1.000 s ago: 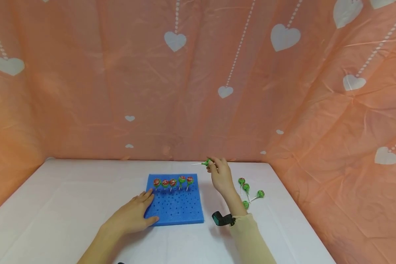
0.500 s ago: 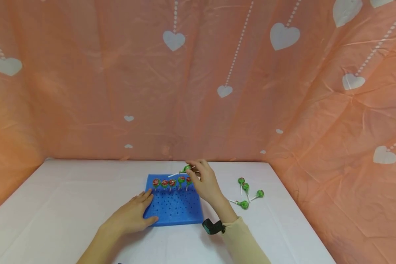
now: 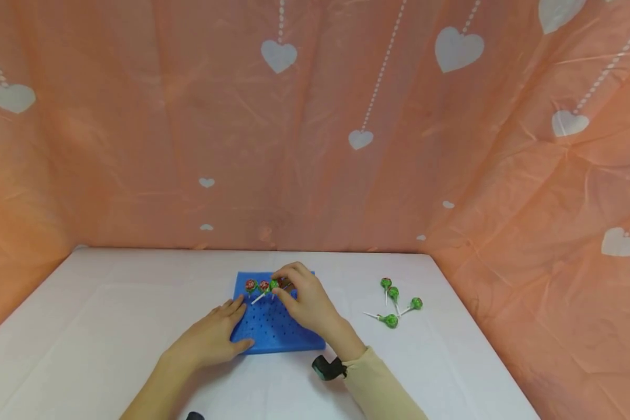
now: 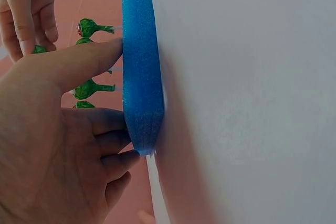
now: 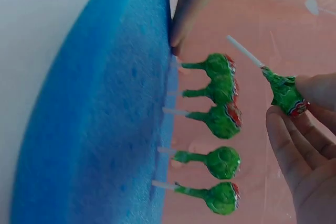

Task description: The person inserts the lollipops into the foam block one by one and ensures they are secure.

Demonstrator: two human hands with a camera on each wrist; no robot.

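A lollipop in a green and red wrapper (image 5: 286, 94) is pinched between thumb and fingertips of my right hand (image 3: 310, 303). Its white stick points down to the left over the blue foam block (image 3: 294, 343). My left hand (image 3: 212, 335) rests along the block's left edge, its fingers extended and thumb at the front corner, as the left wrist view shows too. Several lollipops (image 5: 223, 121) stand in a row in the block's far holes, sticks down. In the head view the right hand covers part of that row.
Several loose lollipops (image 3: 391, 321) lie on the white tabletop (image 3: 441, 361) to the right of the block. An orange curtain with white hearts (image 3: 315, 175) hangs behind the table. A black device (image 3: 328, 368) sits on the right wrist.
My right hand has carried the lollipop leftward and down, from beyond the block's right side to over the standing row. My left hand has stayed at the block's edge.
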